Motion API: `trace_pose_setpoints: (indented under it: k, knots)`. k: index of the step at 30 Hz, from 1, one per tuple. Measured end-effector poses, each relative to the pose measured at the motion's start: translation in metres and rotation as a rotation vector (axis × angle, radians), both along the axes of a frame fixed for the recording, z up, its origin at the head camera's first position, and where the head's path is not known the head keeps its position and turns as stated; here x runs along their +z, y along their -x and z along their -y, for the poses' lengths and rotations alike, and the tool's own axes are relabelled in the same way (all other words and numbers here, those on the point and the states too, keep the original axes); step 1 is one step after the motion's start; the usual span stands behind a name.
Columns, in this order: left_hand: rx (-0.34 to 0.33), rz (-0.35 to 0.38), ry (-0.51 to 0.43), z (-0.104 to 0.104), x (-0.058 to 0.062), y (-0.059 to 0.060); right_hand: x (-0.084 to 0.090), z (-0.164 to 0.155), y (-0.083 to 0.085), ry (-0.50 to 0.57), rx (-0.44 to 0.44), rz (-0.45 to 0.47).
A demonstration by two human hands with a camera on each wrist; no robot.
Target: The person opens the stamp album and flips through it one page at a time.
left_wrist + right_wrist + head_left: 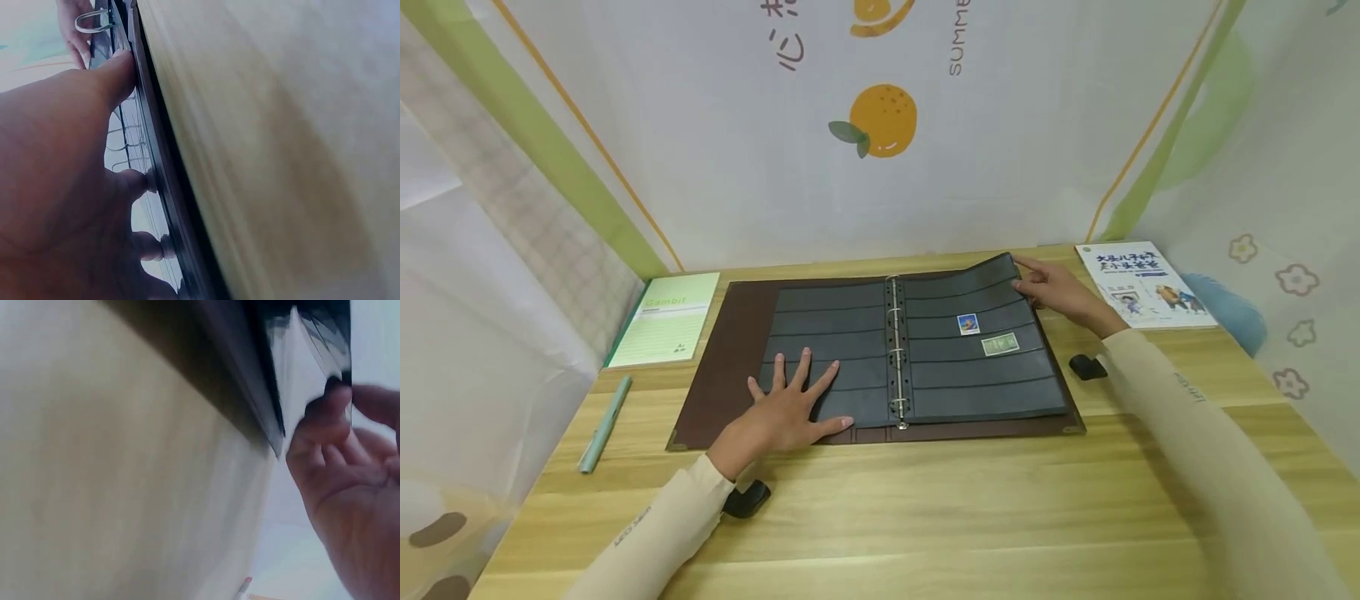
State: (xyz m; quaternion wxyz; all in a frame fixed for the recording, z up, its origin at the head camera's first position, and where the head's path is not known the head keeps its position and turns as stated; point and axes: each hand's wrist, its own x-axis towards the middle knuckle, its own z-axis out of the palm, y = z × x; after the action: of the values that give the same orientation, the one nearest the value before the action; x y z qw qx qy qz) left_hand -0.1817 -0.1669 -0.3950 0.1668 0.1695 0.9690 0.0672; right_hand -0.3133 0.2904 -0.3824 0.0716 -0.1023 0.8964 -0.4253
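Note:
An open brown ring-binder stamp album (715,367) lies on the table, with black strip-pocket pages on both sides of its metal rings (897,358). My left hand (786,412) rests spread on the lower part of the left page (831,321), its thumb near the bottom edge. With thumb and fingers my right hand (1056,292) pinches the upper outer corner of the right page (955,292), which bends upward there. In the right wrist view the right hand (350,456) grips the page edge above the cover. A blue stamp (967,324) and a green stamp (1001,344) sit in the right page's pockets.
A pale green notebook (670,321) and a teal pen (605,427) lie left of the album. At the back right is a white picture book (1142,283), with a blue rounded thing (1228,310) behind it. A printed curtain (1000,167) hangs along the table's back.

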Motion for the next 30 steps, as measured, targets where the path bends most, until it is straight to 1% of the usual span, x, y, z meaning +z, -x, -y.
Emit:
trace_pose_setpoints:
  k: [2, 4, 6, 10, 14, 18, 21, 25, 28, 30]
  knots:
    - [0.0, 0.001, 0.002, 0.0, 0.0, 0.0, 0.006, -0.001, 0.001, 0.06, 0.014, 0.053]
    - [0.002, 0.004, 0.003, 0.0, 0.001, 0.001, 0.012, -0.001, 0.004, 0.094, 0.032, 0.068]
    - [0.004, 0.005, 0.001, 0.0, 0.001, 0.001, 0.022, 0.001, 0.008, 0.115, 0.041, 0.065]
    - [0.008, 0.011, 0.0, 0.001, 0.0, 0.001, 0.048, 0.015, 0.015, 0.153, 0.054, 0.039]
    - [0.013, 0.02, 0.005, 0.003, 0.0, 0.001, 0.082, 0.043, 0.02, 0.195, 0.069, 0.005]
    - [0.013, 0.022, 0.009, 0.003, 0.0, 0.001, 0.117, 0.082, 0.023, 0.177, 0.107, -0.045]
    - [0.012, 0.017, 0.014, 0.003, 0.001, 0.001, 0.136, 0.115, 0.026, 0.149, 0.13, -0.074]
    - [0.011, 0.01, 0.021, 0.002, 0.002, 0.001, 0.149, 0.159, 0.029, 0.15, 0.128, -0.09]
    - [0.01, 0.009, 0.02, 0.0, 0.003, 0.001, 0.151, 0.19, 0.031, 0.145, 0.106, -0.099]
    - [0.012, 0.011, 0.012, -0.002, 0.003, 0.002, 0.15, 0.211, 0.032, 0.11, 0.085, -0.114]
